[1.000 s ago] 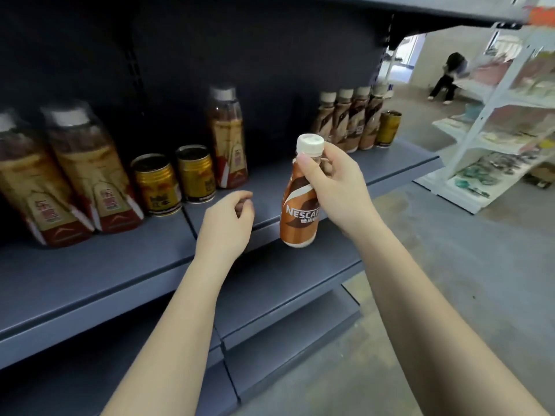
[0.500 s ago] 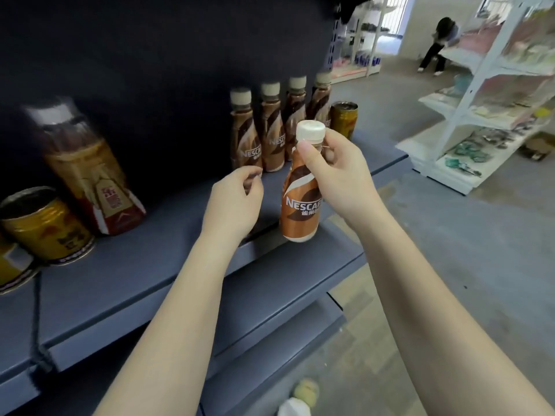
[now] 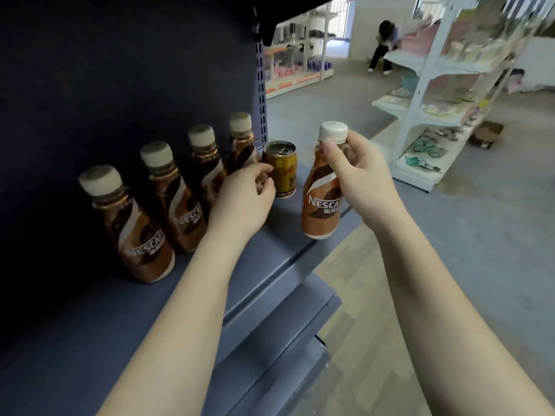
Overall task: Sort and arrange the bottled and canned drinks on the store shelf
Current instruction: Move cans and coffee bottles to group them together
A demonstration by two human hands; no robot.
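coffee bottle held over the shelf [image 3: 90, 340]
right hand [image 3: 365, 178] pinches a coffee bottle [image 3: 322, 202] by its neck; left hand [image 3: 243, 202], fingers loosely curled, empty, beside the gold can [image 3: 280, 168].

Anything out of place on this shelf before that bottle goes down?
Yes: a gold can stands at the right end of the row of four Nescafe bottles, the only can among them. The left hand is next to it; the right hand holds a fifth bottle. No spills or damage visible.
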